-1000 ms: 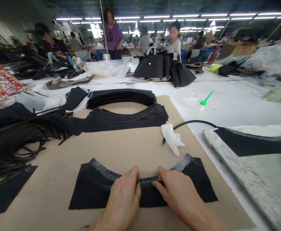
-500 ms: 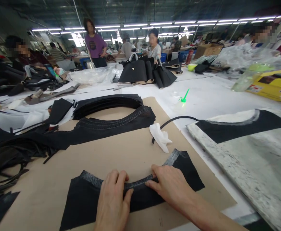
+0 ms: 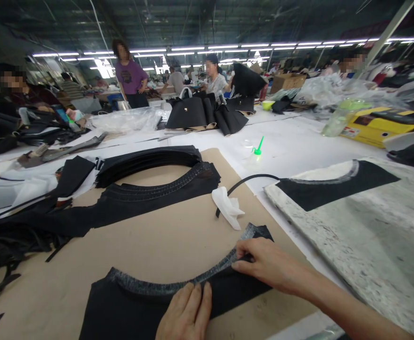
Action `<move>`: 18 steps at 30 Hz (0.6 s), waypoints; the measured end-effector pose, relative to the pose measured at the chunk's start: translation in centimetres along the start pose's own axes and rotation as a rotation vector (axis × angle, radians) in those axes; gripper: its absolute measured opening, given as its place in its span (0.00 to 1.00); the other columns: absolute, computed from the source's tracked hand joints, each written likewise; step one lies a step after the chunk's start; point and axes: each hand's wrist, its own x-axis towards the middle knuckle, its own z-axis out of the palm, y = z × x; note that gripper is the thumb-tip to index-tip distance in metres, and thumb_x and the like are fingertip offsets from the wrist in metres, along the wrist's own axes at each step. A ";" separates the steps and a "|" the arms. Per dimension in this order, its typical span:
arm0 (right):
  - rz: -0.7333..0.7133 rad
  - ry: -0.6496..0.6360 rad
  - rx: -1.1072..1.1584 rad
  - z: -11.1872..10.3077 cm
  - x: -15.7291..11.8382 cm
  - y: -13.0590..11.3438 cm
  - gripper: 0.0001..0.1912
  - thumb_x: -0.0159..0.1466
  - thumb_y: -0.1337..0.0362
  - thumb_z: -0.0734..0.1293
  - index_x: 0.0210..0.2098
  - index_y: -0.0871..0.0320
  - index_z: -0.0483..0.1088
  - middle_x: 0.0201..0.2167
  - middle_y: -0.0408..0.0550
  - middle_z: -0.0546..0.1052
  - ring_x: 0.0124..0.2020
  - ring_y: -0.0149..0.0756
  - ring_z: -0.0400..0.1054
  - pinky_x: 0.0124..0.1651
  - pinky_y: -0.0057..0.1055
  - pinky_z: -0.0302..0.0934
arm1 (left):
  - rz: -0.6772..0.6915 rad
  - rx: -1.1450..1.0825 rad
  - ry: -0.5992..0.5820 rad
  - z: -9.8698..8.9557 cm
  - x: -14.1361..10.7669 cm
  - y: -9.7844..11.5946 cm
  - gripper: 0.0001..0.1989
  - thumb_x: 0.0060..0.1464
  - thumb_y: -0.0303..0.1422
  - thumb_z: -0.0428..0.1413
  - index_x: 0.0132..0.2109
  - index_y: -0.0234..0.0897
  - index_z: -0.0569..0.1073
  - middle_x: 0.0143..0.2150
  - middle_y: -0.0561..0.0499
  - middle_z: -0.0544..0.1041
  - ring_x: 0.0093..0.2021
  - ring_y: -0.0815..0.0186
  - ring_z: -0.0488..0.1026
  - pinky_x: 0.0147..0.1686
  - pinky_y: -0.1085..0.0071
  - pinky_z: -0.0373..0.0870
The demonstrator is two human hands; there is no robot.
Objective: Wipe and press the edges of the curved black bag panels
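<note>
Toward the near edge of the bench (image 3: 291, 137), your right hand (image 3: 272, 264) now pinches the black cloth (image 3: 122, 311) farther right; your left hand (image 3: 189, 311), lying flat, leaves the left curve uncovered.

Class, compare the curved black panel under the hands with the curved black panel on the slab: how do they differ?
The near panel has the left hand and right hand on it; the far panel has none. The near panel lies on brown sheeting, the far panel on a mottled slab. The near panel runs out of frame; the far panel shows whole. Both have a greyish band along a concave edge.
</note>
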 end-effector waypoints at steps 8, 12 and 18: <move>-0.013 -0.012 -0.021 0.1 0.8 2.0 0.06 0.57 0.61 0.65 0.26 0.55 0.71 0.25 0.43 0.75 0.31 0.36 0.68 0.31 0.30 0.46 | -0.033 0.045 0.001 -0.2 1.4 0.7 0.18 0.62 0.22 0.43 0.51 0.40 0.74 0.37 0.50 0.75 0.40 0.63 0.72 0.42 0.69 0.66; -0.006 0.012 -0.052 0.5 1.2 1.9 0.06 0.56 0.61 0.65 0.26 0.54 0.72 0.25 0.45 0.76 0.31 0.39 0.69 0.32 0.32 0.45 | -0.019 0.048 -0.014 0.0 1.6 0.7 0.18 0.63 0.23 0.43 0.51 0.39 0.74 0.36 0.50 0.74 0.39 0.63 0.71 0.42 0.68 0.65; 0.034 0.075 -0.069 0.5 1.0 1.5 0.06 0.56 0.61 0.66 0.26 0.56 0.73 0.26 0.48 0.77 0.33 0.43 0.71 0.35 0.34 0.47 | -0.035 0.075 -0.057 0.3 1.6 1.0 0.19 0.61 0.24 0.46 0.55 0.42 0.72 0.36 0.50 0.74 0.38 0.63 0.73 0.41 0.69 0.67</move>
